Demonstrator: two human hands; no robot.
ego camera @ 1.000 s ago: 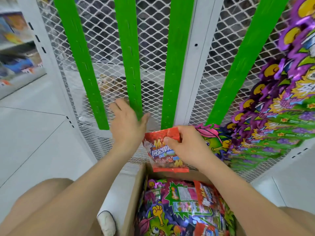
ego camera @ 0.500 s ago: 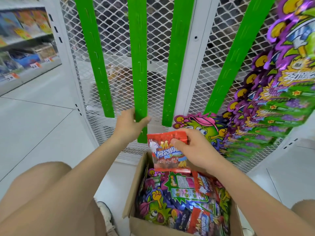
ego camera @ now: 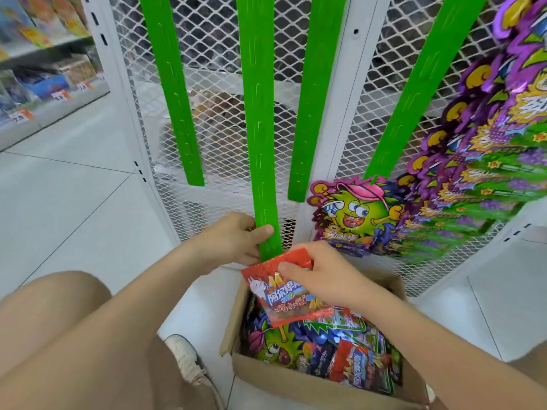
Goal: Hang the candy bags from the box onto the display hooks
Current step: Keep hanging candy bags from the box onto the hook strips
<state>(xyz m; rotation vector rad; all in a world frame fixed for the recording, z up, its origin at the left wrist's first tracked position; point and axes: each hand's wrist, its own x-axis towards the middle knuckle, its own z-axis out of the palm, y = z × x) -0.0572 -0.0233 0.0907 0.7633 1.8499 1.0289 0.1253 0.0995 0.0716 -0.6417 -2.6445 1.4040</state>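
From where I sit, my left hand [ego camera: 233, 241] shows just below centre, towards seven o'clock, pinching the lower end of a green strip [ego camera: 260, 128]: the thumb lies across its front and the other fingers curl behind it, out of my sight. At four o'clock from that hand, my right hand [ego camera: 322, 276] grips the top of a red candy bag [ego camera: 281, 291], thumb on the printed face, fingers hidden behind the foil. The bag's upper edge covers the strip's bottom tip, so I cannot tell whether any tab has caught it (the print, white characters on blue, is partly under my hand). The bag hangs over the far end of the cardboard box [ego camera: 296, 383] at six o'clock, which is full of mixed packets; my right forearm crosses them and the box's near right corner runs out of frame. The other strips [ego camera: 305, 113] hang against the white mesh panel [ego camera: 216, 69]; what lies behind the mesh is too dim to name. At three o'clock a fan of purple-and-green bags [ego camera: 473, 179] runs off the right edge and hides the lowest part of the rightmost strip. The shelves [ego camera: 44, 84] at ten o'clock are blurred, and a shoe [ego camera: 186, 359] at seven o'clock is half hidden by my knee
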